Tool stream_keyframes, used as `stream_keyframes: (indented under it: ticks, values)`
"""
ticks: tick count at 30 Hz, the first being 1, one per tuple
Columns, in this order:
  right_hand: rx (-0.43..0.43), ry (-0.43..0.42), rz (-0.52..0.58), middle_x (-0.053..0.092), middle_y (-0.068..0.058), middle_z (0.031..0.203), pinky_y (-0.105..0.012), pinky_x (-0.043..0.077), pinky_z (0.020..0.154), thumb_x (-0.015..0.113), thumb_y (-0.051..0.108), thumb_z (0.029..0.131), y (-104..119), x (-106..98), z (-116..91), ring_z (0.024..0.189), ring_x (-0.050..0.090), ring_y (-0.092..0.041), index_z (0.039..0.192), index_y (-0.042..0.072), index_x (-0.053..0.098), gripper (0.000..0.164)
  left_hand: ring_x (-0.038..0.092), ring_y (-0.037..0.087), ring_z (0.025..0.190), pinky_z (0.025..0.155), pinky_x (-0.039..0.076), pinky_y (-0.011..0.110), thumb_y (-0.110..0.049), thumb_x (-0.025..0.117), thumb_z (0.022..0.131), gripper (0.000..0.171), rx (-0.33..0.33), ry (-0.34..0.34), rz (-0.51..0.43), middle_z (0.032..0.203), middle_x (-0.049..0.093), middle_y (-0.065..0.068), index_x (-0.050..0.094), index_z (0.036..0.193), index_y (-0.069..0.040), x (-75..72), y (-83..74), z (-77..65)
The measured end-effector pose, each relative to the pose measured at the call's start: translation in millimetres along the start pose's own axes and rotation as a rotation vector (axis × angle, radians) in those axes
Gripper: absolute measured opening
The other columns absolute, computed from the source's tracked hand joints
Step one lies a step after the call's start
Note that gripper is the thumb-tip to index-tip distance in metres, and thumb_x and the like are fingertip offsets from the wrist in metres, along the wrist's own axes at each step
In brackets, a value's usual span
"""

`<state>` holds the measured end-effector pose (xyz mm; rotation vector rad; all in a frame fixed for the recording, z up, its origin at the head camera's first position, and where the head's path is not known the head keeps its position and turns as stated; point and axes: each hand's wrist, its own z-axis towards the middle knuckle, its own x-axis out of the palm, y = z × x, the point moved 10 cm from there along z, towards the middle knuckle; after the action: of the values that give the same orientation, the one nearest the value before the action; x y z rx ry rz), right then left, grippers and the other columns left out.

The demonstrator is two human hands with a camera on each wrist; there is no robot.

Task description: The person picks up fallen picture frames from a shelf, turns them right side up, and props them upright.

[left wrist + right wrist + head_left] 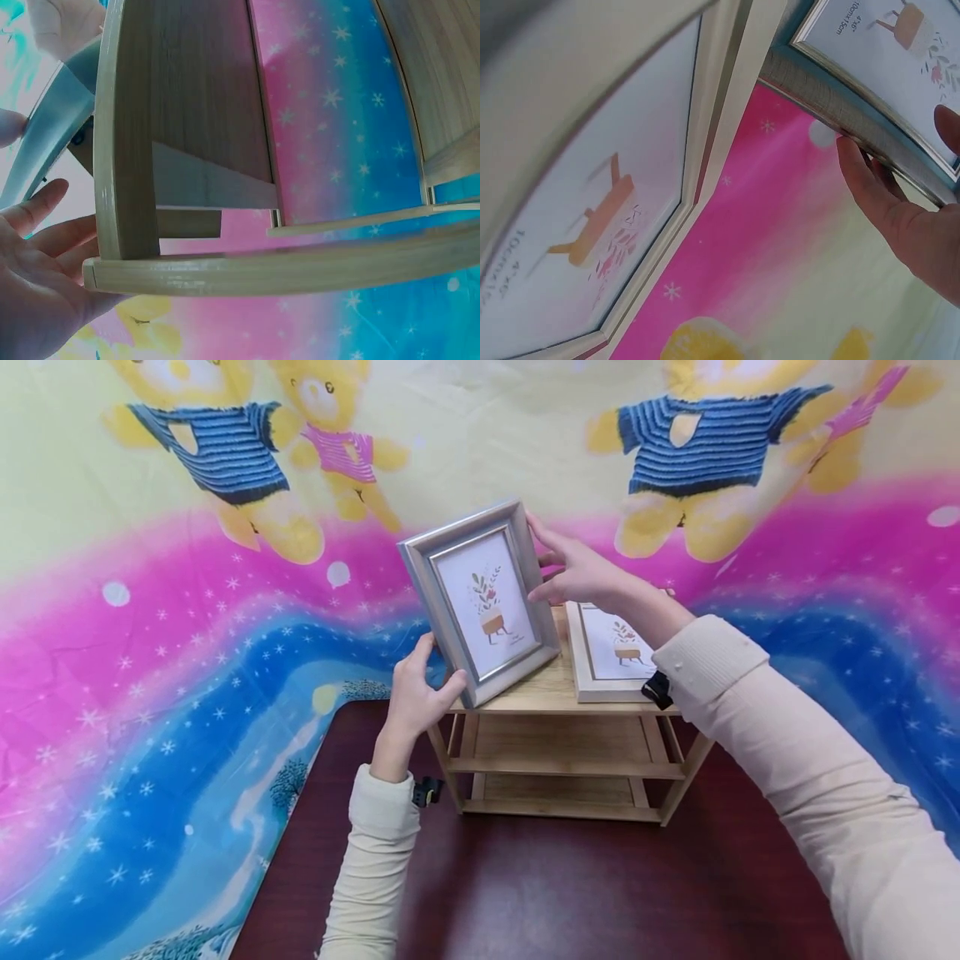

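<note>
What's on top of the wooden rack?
A white frame rests on the rack, partly hidden by the right sleeve. The silver frame, held by left hand and right hand, blocks much of the top's left; anything behind it can't be seen.

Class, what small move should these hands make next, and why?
Probably straighten the silver-grey rectangular picture frame over the pale wooden three-tier rack: its bottom edge isn't parallel to the rack's front, and the left hand holds it low, the right hand high.
</note>
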<state>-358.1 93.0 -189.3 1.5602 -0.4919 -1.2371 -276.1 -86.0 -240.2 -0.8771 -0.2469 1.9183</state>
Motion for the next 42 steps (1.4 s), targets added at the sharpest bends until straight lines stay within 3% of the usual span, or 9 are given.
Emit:
stream_keyframes:
  ticks: [3, 5, 11, 15, 23, 34, 42]
  values:
    - [0.027, -0.017, 0.005, 0.035, -0.017, 0.14, -0.041, 0.047, 0.079, 0.057, -0.009, 0.081, -0.4, 0.2, -4.1, 0.121, 0.04, -0.025, 0.143, 0.043, -0.002, 0.101, 0.059, 0.024, 0.095, 0.078, 0.048, 0.041, -0.023, 0.059, 0.077, 0.052, -0.008, 0.0, 0.008, 0.105, 0.063, 0.014, 0.053, 0.123, -0.002, -1.4, 2.2, -0.5]
    - [0.047, -0.033, 0.005, 0.034, -0.015, 0.14, -0.042, 0.046, 0.081, 0.058, -0.007, 0.082, -0.8, -0.1, -7.7, 0.122, 0.039, -0.025, 0.143, 0.043, -0.003, 0.1, 0.059, 0.024, 0.096, 0.079, 0.048, 0.041, -0.022, 0.059, 0.077, 0.051, -0.009, -0.006, -0.005, 0.105, 0.063, 0.014, 0.053, 0.124, -0.003, -2.6, 2.4, -1.0]
    - [0.048, -0.085, 0.0, 0.034, -0.015, 0.14, -0.042, 0.046, 0.081, 0.058, -0.002, 0.084, 2.0, -0.3, -19.5, 0.122, 0.04, -0.025, 0.144, 0.039, -0.004, 0.096, 0.062, 0.026, 0.081, 0.071, 0.049, 0.042, -0.017, 0.063, 0.078, 0.057, -0.011, -0.042, -0.061, 0.092, 0.065, 0.017, 0.047, 0.129, 0.0, -7.7, 7.3, -3.1]
    - [0.044, -0.11, -0.017, 0.034, -0.016, 0.14, -0.043, 0.046, 0.081, 0.058, -0.001, 0.085, 1.4, -0.2, -25.0, 0.12, 0.042, -0.027, 0.143, 0.041, -0.006, 0.096, 0.061, 0.026, 0.071, 0.067, 0.051, 0.042, -0.009, 0.065, 0.078, 0.061, -0.025, -0.028, -0.103, 0.088, 0.064, 0.019, 0.041, 0.133, 0.003, -8.7, 10.2, -3.1]
    - [0.037, -0.149, -0.02, 0.037, -0.018, 0.135, -0.044, 0.048, 0.08, 0.059, -0.001, 0.084, -1.1, -0.9, -35.3, 0.115, 0.044, -0.028, 0.144, 0.041, -0.003, 0.096, 0.059, 0.032, 0.068, 0.067, 0.051, 0.042, 0.005, 0.059, 0.08, 0.056, -0.054, 0.015, -0.163, 0.08, 0.061, 0.024, 0.036, 0.132, 0.012, -15.5, -16.9, -0.2]
    - [0.016, -0.259, -0.02, 0.044, -0.018, 0.126, -0.042, 0.05, 0.079, 0.059, -0.001, 0.084, -2.8, -0.9, -51.9, 0.108, 0.047, -0.029, 0.144, 0.042, 0.004, 0.092, 0.061, 0.038, 0.079, 0.074, 0.049, 0.048, 0.006, 0.055, 0.085, 0.052, -0.117, 0.031, -0.182, 0.084, 0.061, 0.027, 0.037, 0.133, 0.009, -16.6, -10.4, 0.6]
    - [-0.057, -0.368, -0.051, 0.053, -0.017, 0.115, -0.033, 0.051, 0.076, 0.06, -0.003, 0.082, -3.3, -0.3, -62.2, 0.096, 0.055, -0.027, 0.146, 0.028, 0.017, 0.083, 0.062, 0.038, 0.082, 0.077, 0.048, 0.049, 0.005, 0.054, 0.086, 0.05, -0.137, 0.036, -0.187, 0.088, 0.061, 0.028, 0.038, 0.134, 0.007, -19.2, -4.9, 0.5]
